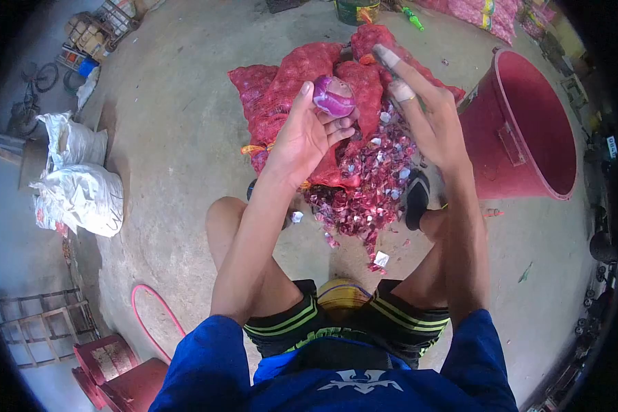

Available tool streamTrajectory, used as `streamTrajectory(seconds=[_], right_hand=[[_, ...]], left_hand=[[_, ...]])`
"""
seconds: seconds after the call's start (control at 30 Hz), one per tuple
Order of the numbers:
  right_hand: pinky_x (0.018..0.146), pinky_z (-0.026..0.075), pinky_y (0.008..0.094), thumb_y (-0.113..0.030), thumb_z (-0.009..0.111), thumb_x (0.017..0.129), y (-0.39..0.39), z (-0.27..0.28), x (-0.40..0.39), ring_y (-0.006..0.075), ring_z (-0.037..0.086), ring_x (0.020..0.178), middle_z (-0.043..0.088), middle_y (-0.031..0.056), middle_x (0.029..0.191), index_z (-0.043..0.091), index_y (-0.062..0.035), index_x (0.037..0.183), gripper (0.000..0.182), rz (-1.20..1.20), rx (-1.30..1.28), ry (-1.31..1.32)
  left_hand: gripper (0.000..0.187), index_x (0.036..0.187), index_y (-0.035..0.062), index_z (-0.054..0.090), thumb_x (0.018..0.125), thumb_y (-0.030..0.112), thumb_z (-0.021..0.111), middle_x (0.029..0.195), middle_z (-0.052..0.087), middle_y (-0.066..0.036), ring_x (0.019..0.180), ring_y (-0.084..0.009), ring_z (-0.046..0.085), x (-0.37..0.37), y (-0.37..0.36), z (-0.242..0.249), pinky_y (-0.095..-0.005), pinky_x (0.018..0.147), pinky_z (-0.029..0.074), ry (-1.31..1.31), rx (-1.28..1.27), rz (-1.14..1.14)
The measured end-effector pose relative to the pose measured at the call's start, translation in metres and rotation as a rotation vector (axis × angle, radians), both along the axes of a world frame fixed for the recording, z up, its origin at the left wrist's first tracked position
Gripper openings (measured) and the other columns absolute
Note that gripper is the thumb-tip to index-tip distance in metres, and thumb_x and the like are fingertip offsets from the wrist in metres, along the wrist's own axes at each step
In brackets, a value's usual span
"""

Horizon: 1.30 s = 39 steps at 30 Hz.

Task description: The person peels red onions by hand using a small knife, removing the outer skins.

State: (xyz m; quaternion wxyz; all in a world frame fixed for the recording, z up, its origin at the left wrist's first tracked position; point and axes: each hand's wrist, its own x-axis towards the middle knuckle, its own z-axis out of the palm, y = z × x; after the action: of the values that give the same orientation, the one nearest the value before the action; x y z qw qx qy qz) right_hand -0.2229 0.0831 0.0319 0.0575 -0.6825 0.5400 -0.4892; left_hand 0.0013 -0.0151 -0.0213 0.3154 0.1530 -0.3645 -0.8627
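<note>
My left hand (302, 144) is closed around a purple-red onion (334, 96), thumb on its left side and fingers curled beneath. Part of the onion's outer skin looks peeled back to a paler patch. To the right of the onion and apart from it, my right hand (434, 117) is raised with its fingers stretched out and apart. Pale wrapping covers two of its fingertips. Below both hands, loose onion skins (364, 196) lie heaped on the floor. Red mesh sacks of onions (299, 72) stand just behind the heap.
A large red tub (487, 147) stands at the right, close to my right arm. White sacks (82, 196) sit at the left, and a pink hose (154, 302) curves along the floor. More filled mesh sacks (470, 14) and a green bucket (357, 10) are at the back.
</note>
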Motion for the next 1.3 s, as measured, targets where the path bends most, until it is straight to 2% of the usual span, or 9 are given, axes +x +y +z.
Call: streamTrajectory(seconds=[0.13, 0.23, 0.47, 0.7, 0.8, 1.03, 1.2, 1.27, 1.3], right_hand=[[0.067, 0.052, 0.0390, -0.017, 0.063, 0.106, 0.011, 0.009, 0.013, 0.0323, 0.062, 0.062, 0.068, 0.0252, 0.087, 0.055, -0.0082, 0.158, 0.054, 0.167, 0.153, -0.104], [0.066, 0.052, 0.0402, -0.019, 0.064, 0.106, 0.005, -0.003, 0.023, 0.0332, 0.062, 0.062, 0.068, 0.0249, 0.087, 0.049, -0.0061, 0.161, 0.059, 0.294, 0.072, -0.108], [0.064, 0.049, 0.0460, -0.020, 0.064, 0.105, 0.002, -0.007, 0.019, 0.0405, 0.061, 0.065, 0.067, 0.0249, 0.085, 0.051, -0.0060, 0.160, 0.059, 0.301, 0.099, -0.013], [0.061, 0.048, 0.0442, -0.018, 0.062, 0.106, -0.003, -0.002, 0.017, 0.0357, 0.055, 0.056, 0.058, 0.0232, 0.073, 0.057, -0.0122, 0.157, 0.051, 0.135, 0.128, 0.057], [0.060, 0.045, 0.0397, -0.021, 0.061, 0.108, -0.003, -0.001, 0.007, 0.0234, 0.045, 0.055, 0.048, 0.0210, 0.065, 0.060, -0.0117, 0.155, 0.048, -0.027, 0.210, -0.149], [0.070, 0.050, 0.0415, -0.030, 0.060, 0.109, 0.004, -0.015, 0.001, 0.0244, 0.053, 0.061, 0.054, 0.0201, 0.066, 0.050, -0.0101, 0.162, 0.057, -0.089, 0.330, 0.052], [0.076, 0.052, 0.0440, -0.030, 0.056, 0.110, 0.012, 0.006, 0.012, 0.0365, 0.066, 0.070, 0.066, 0.0232, 0.079, 0.047, -0.0063, 0.162, 0.058, 0.106, 0.325, -0.158], [0.075, 0.052, 0.0448, -0.029, 0.057, 0.109, 0.013, 0.007, 0.020, 0.0396, 0.067, 0.073, 0.067, 0.0231, 0.081, 0.045, -0.0068, 0.163, 0.059, 0.153, 0.274, -0.147], [0.074, 0.052, 0.0456, -0.027, 0.058, 0.108, 0.012, 0.007, 0.024, 0.0427, 0.068, 0.075, 0.068, 0.0229, 0.083, 0.043, -0.0073, 0.164, 0.061, 0.199, 0.222, -0.138]], left_hand=[[0.062, 0.134, 0.0108, 0.065, 0.111, 0.065, 0.046, 0.117, 0.077, -0.008, 0.106, -0.0202, 0.073, 0.002, -0.002, 0.001, -0.0423, 0.102, 0.057, -0.039, -0.023, 0.037], [0.062, 0.138, 0.0115, 0.064, 0.111, 0.065, 0.046, 0.119, 0.077, -0.007, 0.109, -0.0198, 0.073, 0.002, 0.000, 0.001, -0.0422, 0.104, 0.057, -0.076, -0.048, 0.060], [0.062, 0.142, 0.0131, 0.062, 0.112, 0.064, 0.045, 0.125, 0.076, -0.006, 0.112, -0.0200, 0.072, 0.001, 0.003, 0.002, -0.0413, 0.106, 0.056, -0.092, -0.043, 0.066], [0.059, 0.142, 0.0100, 0.061, 0.114, 0.059, 0.045, 0.127, 0.076, -0.010, 0.115, -0.0221, 0.072, 0.008, -0.005, -0.012, -0.0424, 0.104, 0.058, -0.016, -0.092, -0.012], [0.041, 0.137, 0.0091, 0.063, 0.116, 0.043, 0.052, 0.120, 0.077, -0.012, 0.108, -0.0242, 0.076, 0.003, 0.003, -0.001, -0.0419, 0.101, 0.061, 0.093, 0.009, -0.070], [0.061, 0.161, 0.0084, 0.044, 0.108, 0.029, 0.068, 0.140, 0.067, -0.012, 0.120, -0.0235, 0.071, 0.009, 0.005, 0.022, -0.0417, 0.108, 0.057, 0.098, -0.205, 0.071], [0.075, 0.166, 0.0077, 0.035, 0.103, 0.020, 0.074, 0.152, 0.058, -0.012, 0.135, -0.0264, 0.063, 0.011, 0.004, 0.027, -0.0435, 0.117, 0.051, 0.069, -0.317, 0.137], [0.075, 0.160, 0.0045, 0.045, 0.093, -0.001, 0.079, 0.145, 0.063, -0.011, 0.131, -0.0207, 0.064, 0.009, 0.005, 0.030, -0.0400, 0.114, 0.054, 0.094, -0.273, 0.181], [0.075, 0.160, 0.0045, 0.045, 0.093, -0.001, 0.079, 0.145, 0.063, -0.011, 0.131, -0.0207, 0.064, 0.008, 0.004, 0.029, -0.0400, 0.114, 0.054, 0.092, -0.272, 0.180]])
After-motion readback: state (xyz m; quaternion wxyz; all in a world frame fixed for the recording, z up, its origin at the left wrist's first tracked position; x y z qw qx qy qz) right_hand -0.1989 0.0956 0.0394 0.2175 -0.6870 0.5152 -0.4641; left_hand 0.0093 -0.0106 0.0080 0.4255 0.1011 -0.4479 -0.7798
